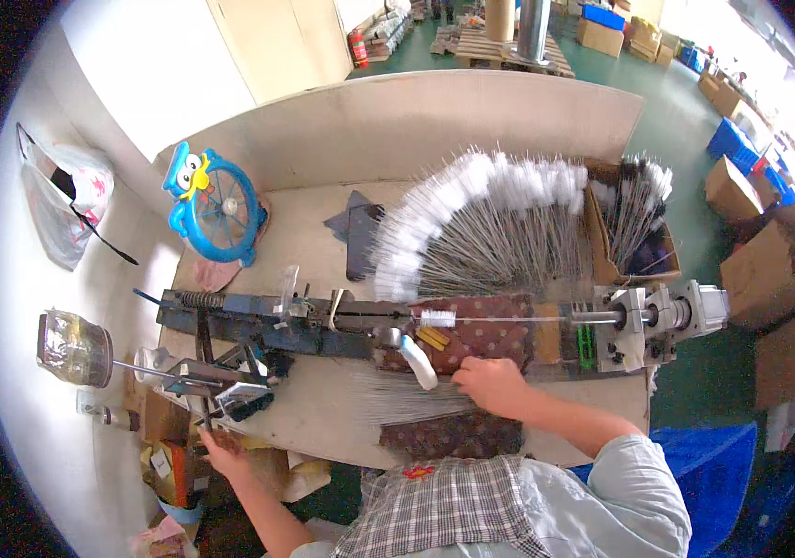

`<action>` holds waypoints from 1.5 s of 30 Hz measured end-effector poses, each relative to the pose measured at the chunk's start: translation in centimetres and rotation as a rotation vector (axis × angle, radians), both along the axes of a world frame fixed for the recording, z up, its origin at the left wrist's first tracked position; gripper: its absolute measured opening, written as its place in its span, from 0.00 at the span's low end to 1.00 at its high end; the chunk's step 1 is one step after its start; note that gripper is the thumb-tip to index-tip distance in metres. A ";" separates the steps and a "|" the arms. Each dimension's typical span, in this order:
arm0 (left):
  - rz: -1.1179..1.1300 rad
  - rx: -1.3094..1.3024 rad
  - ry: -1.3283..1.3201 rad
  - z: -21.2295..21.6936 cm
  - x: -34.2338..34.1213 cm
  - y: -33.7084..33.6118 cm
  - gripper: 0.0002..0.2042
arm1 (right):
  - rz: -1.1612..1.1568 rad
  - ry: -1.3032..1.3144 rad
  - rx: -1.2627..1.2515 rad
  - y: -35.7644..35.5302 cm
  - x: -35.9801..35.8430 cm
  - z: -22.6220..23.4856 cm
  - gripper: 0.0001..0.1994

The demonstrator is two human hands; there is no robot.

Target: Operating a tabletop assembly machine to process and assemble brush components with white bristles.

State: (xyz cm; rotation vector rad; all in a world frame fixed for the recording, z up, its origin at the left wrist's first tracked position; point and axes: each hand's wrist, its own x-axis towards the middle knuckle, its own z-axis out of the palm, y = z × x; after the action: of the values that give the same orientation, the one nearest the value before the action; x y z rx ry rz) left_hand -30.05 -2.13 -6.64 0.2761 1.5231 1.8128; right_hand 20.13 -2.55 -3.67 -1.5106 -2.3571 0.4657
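Observation:
My left hand [223,454] is closed round the lower end of a dark lever [206,402] at the left of a bench-mounted brush-twisting machine [314,314]. My right hand [492,385] rests on dotted brown cloth [509,339], its fingers curled together beside a white-gripped crank handle [419,365]; whatever they pinch is hidden. Along the machine's axis a small white bristle brush [438,318] sits on a thin wire stem [500,320], which runs right into the spindle [596,317]. Loose straight wires [407,398] lie just left of my right hand.
Many finished white brushes [481,186] fan out behind the machine. A carton [635,270] of more brushes stands at right, by the motor [702,309]. A blue toy-shaped fan [221,209] and a dark phone-like slab [362,242] lie farther back. A blue bin [709,484] sits near right.

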 end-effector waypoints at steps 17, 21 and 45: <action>-0.476 -0.031 -0.496 3.2 24.6 0.2 0.10 | -0.219 0.112 -0.181 -0.3 5.3 3.9 0.11; -0.661 0.063 -0.339 6.2 29.8 1.2 0.10 | -0.253 0.208 -0.111 -0.9 6.7 2.7 0.10; -1.416 0.450 0.871 10.6 42.8 3.7 0.18 | -0.352 -0.470 -0.380 -7.9 10.4 0.8 0.06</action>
State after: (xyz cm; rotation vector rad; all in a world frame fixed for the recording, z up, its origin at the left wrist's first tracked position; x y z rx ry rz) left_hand 12.76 1.59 3.93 1.9555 0.8010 0.7627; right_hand 30.57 -10.42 -2.89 -2.3845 -2.3290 0.5371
